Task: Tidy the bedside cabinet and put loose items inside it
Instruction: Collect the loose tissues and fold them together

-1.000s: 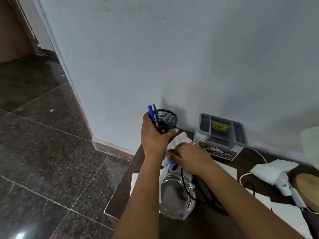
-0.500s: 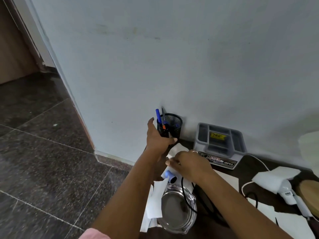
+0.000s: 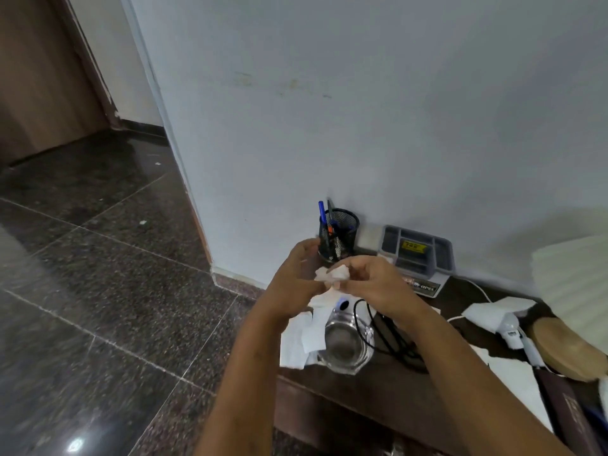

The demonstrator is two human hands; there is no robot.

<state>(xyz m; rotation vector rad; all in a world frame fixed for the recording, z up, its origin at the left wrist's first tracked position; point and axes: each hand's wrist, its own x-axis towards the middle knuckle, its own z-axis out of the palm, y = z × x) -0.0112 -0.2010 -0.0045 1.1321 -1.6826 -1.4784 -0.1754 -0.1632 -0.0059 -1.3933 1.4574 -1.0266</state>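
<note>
Together, both hands (image 3: 332, 281) pinching crumpled tissue (image 3: 333, 274).

The crumpled tissue (image 3: 332, 274) is white. The mesh pen holder (image 3: 340, 233) is black, and a blue pen (image 3: 322, 212) stands in it. The organiser tray (image 3: 418, 250) is grey with a yellow label (image 3: 413, 247). The cabinet top (image 3: 388, 383) is dark brown. The floor (image 3: 98, 291) is speckled dark stone with pale grout lines, the wall (image 3: 362, 110) pale blue-grey.
</note>
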